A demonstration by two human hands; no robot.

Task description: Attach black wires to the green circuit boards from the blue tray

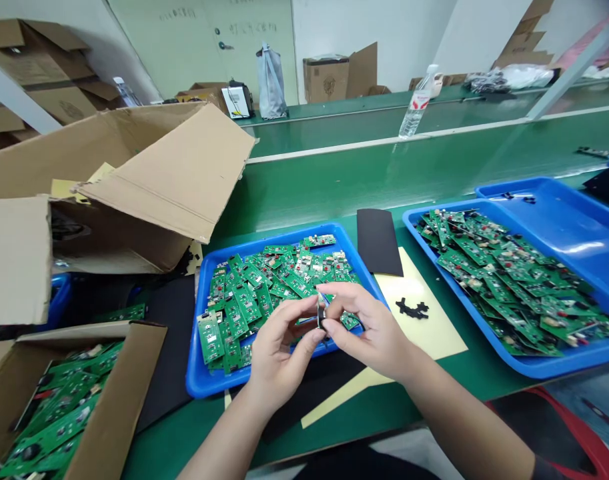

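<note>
Head view: one small piece in hand, heaps of boards around it

Both hands meet over the near edge of the middle blue tray (191, 370), with a small piece (320, 311) between them. The left hand (283, 357) has its thumb and forefinger pinched on it; the right hand (368, 333) has its fingers closed on its other side. The piece stands nearly edge-on, pale along its length with a dark part low down, and is largely covered, so whether it is finished cannot be told. It looks like a circuit board with a black fitting, though that is a judgement.

As for progress, this single piece is the only one being worked on. Many green boards (245, 303) fill the middle tray, and another heap (509, 280) lies in the right blue tray (529, 370). More boards sit in the small cardboard box (147, 373) at the lower left. Which heap is done and which waits is not clear. A little cluster of loose black pieces (411, 309) on the yellow paper (437, 340) suggests fitting is partway through, with more black pieces in the far-right tray (574, 217). Judging by these heaps on the green bench (384, 427), the work is mid-batch.
</note>
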